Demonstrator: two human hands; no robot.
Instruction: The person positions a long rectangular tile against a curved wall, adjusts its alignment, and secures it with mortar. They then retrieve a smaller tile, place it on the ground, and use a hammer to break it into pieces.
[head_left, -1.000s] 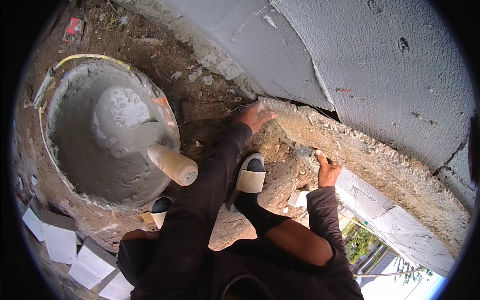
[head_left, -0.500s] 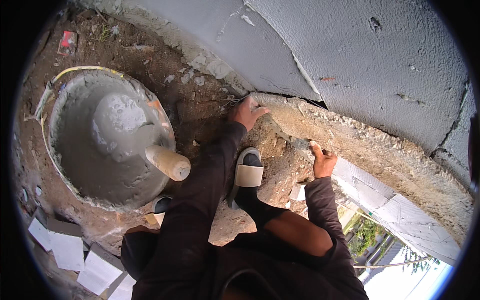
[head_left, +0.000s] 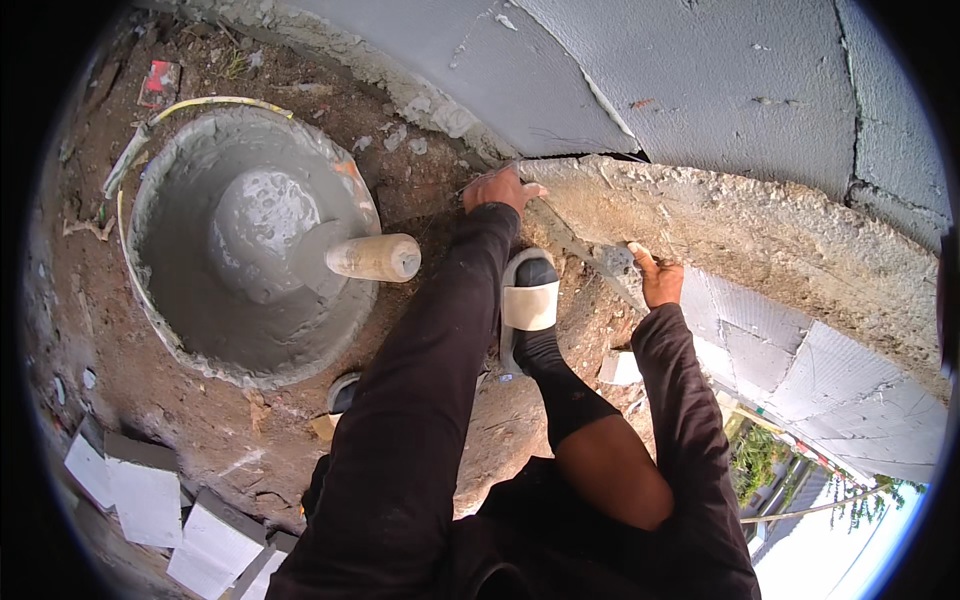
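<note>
Ledge [head_left: 740,215] of rough concrete runs beside a grey wall [head_left: 700,90] as a person works along it bare-handed. The left hand [head_left: 500,188], thumb outstretched, touches the ledge's left end; its fingers are partly hidden, so whether it grips cannot be told. Farther right, the right hand [head_left: 660,278] touches the lower edge, thumb raised and fingers bent, its hold likewise unclear. To the left sits a tub [head_left: 150,310] of wet mortar [head_left: 180,260], a trowel [head_left: 375,258] in it, handle rightward. Pale blocks [head_left: 212,540] lie at lower left.
</note>
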